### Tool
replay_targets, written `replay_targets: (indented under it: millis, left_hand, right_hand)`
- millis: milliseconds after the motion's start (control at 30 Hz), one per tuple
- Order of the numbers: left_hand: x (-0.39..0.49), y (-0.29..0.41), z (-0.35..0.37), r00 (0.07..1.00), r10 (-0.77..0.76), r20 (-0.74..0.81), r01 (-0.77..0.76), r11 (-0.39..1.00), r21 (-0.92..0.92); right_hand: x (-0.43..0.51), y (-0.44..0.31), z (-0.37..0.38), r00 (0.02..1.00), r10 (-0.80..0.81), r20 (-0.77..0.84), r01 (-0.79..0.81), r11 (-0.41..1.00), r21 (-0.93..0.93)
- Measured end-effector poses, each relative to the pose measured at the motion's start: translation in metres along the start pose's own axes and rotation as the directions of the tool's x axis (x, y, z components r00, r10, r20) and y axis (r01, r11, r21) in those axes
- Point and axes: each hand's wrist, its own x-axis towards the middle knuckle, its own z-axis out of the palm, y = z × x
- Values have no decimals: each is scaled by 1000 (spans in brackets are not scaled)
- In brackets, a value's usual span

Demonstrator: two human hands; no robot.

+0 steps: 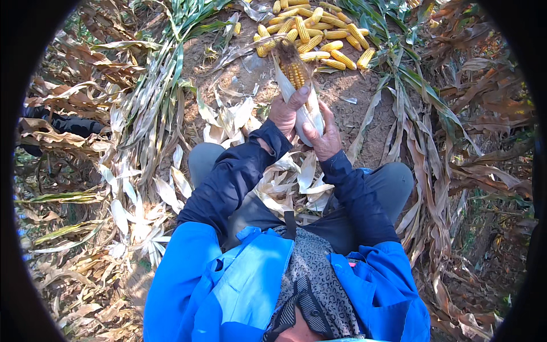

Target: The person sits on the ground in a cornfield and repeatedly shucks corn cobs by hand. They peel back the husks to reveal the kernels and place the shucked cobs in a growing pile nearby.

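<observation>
An ear of corn (295, 76) is tilted up in front of me, its yellow kernels bare near the tip and dark dried silk at the top. Pale husk (304, 117) still wraps its lower part. My left hand (287, 112) grips the ear at its middle, thumb laid across the edge of the husk. Lower down, my right hand (325, 136) holds the husk-covered base, thumb and fingers on either side. Beyond the ear, a pile of husked yellow corn ears (314, 36) lies on the soil.
Loose pale husks (277, 186) lie between my knees, with more husks (143, 226) to the left. Cut corn stalks (158, 102) lie at the left, and dry leaves (421, 141) at the right. Bare soil (359, 107) shows in front. A dark patterned object (77, 125) sits among leaves, far left.
</observation>
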Motion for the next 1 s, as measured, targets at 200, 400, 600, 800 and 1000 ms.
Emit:
replay_targets:
  millis: [200, 400, 600, 800, 1000]
  left_hand:
    - [22, -35, -19, 990, 16, -139, -19, 1000, -22]
    - [55, -36, -31, 942, -23, -334, 1, 998, -64]
    - [65, -42, -30, 926, 167, -339, -114, 979, 171]
    - [64, -57, -54, 987, 89, -135, -66, 984, 166]
    - [56, -58, -65, 982, -11, -187, 50, 978, 202]
  right_hand:
    - [-14, 20, -30, 966, -224, -126, 103, 787, -608]
    - [-26, 18, -44, 973, -213, -87, 109, 757, -645]
    - [-23, 22, -50, 974, -204, -101, 133, 870, -474]
    - [-16, 28, -45, 996, -86, -37, 82, 992, -101]
    - [-8, 38, -38, 998, 70, 9, -70, 980, 185]
